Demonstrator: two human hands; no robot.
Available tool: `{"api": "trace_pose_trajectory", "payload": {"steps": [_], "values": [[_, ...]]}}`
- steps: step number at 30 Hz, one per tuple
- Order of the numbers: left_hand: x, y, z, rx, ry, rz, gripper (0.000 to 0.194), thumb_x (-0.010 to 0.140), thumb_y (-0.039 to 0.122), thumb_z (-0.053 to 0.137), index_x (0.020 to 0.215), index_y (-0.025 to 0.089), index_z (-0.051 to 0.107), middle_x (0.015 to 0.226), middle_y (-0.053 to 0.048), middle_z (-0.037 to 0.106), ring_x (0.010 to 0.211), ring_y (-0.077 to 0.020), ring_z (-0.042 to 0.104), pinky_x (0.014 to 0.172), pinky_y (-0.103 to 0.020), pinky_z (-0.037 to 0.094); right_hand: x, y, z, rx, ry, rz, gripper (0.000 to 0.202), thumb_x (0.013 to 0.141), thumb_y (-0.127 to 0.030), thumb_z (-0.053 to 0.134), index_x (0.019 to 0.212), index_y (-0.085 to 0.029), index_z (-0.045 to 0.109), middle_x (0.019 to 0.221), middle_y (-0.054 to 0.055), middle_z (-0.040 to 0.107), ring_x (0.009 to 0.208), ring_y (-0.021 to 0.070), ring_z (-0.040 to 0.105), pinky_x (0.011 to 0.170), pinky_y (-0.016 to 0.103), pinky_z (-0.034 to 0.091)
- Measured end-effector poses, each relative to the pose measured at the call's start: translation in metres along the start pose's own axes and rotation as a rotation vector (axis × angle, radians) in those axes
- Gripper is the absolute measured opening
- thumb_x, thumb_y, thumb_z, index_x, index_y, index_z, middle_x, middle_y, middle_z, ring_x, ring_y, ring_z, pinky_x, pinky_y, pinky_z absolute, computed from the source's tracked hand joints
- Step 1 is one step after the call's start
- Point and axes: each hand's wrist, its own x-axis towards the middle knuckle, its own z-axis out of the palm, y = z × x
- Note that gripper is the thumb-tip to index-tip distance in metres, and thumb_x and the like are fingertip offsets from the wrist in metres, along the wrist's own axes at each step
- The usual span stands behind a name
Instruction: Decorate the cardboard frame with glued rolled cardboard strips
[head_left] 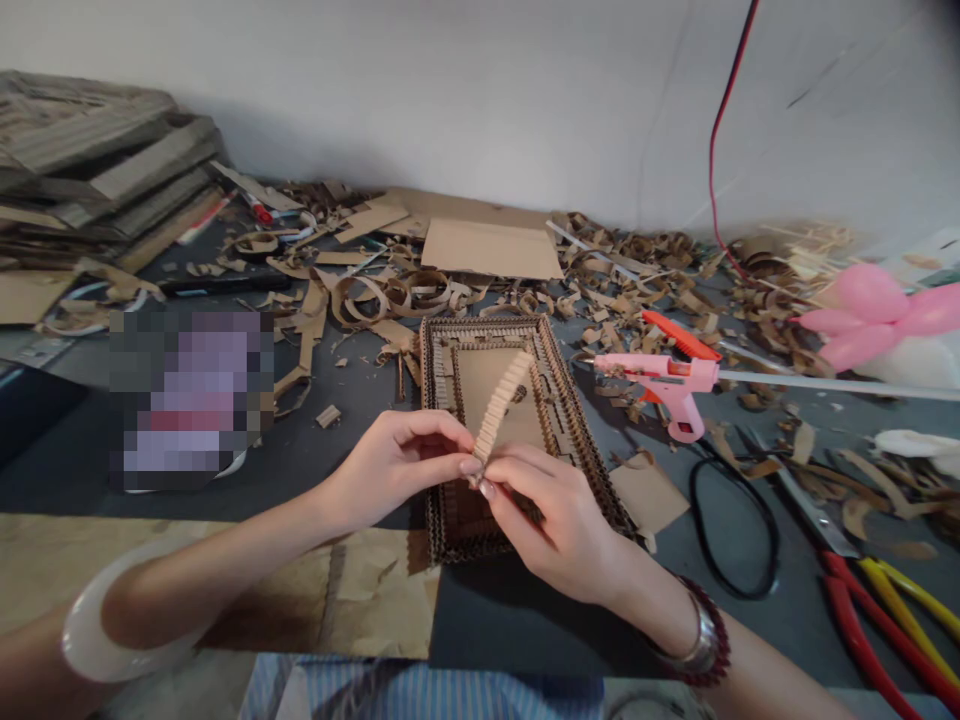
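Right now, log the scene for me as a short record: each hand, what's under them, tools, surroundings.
Left hand: pinching a ridged cardboard strip near its lower end
Right hand: fingertips at that same end
Beneath: cardboard frame
Tools, right side: pink glue gun, red-handled scissors
Behind frame: flat cardboard piece, curled scraps
Far left: cardboard stack

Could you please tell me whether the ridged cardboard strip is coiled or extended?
Mostly extended: the strip rises in a gentle curve above the fingers; I cannot tell about its covered lower end.
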Motion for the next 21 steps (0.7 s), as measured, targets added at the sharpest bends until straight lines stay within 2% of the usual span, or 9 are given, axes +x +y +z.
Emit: {"api": "trace_pose_trajectory", "payload": {"steps": [2,4,7,9,15,21], "values": [[-0.0012,-0.0007,0.0003,0.078,0.061,0.048,0.017,0.068,0.022,0.07,0.075,0.013,0.059,0.069,0.0,0.059,0.065,-0.0105,0.057,0.063,-0.021,0.049,0.0002,-0.0007,0.0001,0.003,0.009,0.024,0.016,0.085,-0.013,0.041,0.074,-0.017,0.052,0.067,0.002,0.051,0.063,0.0113,0.048,0.058,0.023,0.042],[-0.0025,-0.0014,0.0,0.24,0.06,0.15,0.015,0.07,0.022,0.068,0.071,0.013,0.056,0.067,0.0,0.058,0.063,-0.0103,0.055,0.061,-0.02,0.047,0.0005,-0.0017,0.0005,0.006,0.028,0.053,0.016,0.084,-0.014,0.041,0.073,-0.017,0.052,0.065,0.0,0.049,0.06,0.0107,0.047,0.055,0.023,0.04],[-0.0051,-0.0032,0.0,0.507,-0.057,0.332,0.011,0.077,0.02,0.06,0.069,0.013,0.058,0.069,-0.002,0.058,0.064,-0.0111,0.054,0.062,-0.021,0.045,0.0005,-0.003,0.0007,0.01,0.06,0.091,0.016,0.084,-0.014,0.041,0.074,-0.017,0.053,0.064,0.0,0.05,0.056,0.0101,0.046,0.051,0.023,0.039],[-0.0074,-0.0047,0.0009,0.604,-0.118,0.407,0.011,0.081,0.018,0.053,0.072,0.013,0.058,0.071,-0.004,0.057,0.066,-0.0117,0.054,0.063,-0.021,0.044,0.0003,-0.003,0.0007,0.002,0.073,0.098,0.016,0.084,-0.014,0.041,0.074,-0.017,0.054,0.064,0.0,0.05,0.056,0.0103,0.046,0.051,0.023,0.039],[-0.0103,-0.0049,0.0025,0.791,-0.192,0.436,0.018,0.087,0.015,0.042,0.075,0.012,0.054,0.073,-0.004,0.051,0.066,-0.0122,0.049,0.061,-0.021,0.043,-0.0007,-0.0003,0.0019,-0.107,0.068,0.025,0.016,0.083,-0.012,0.04,0.077,-0.016,0.054,0.067,0.003,0.052,0.061,0.012,0.048,0.056,0.024,0.041],[-0.0082,-0.0032,0.0006,0.899,-0.239,0.454,0.025,0.089,0.015,0.034,0.073,0.012,0.053,0.073,-0.006,0.052,0.071,-0.0154,0.047,0.064,-0.024,0.042,-0.0031,0.002,0.002,-0.218,0.038,-0.043,0.019,0.083,-0.01,0.038,0.078,-0.016,0.056,0.069,0.005,0.054,0.063,0.0136,0.05,0.057,0.025,0.043]]}}
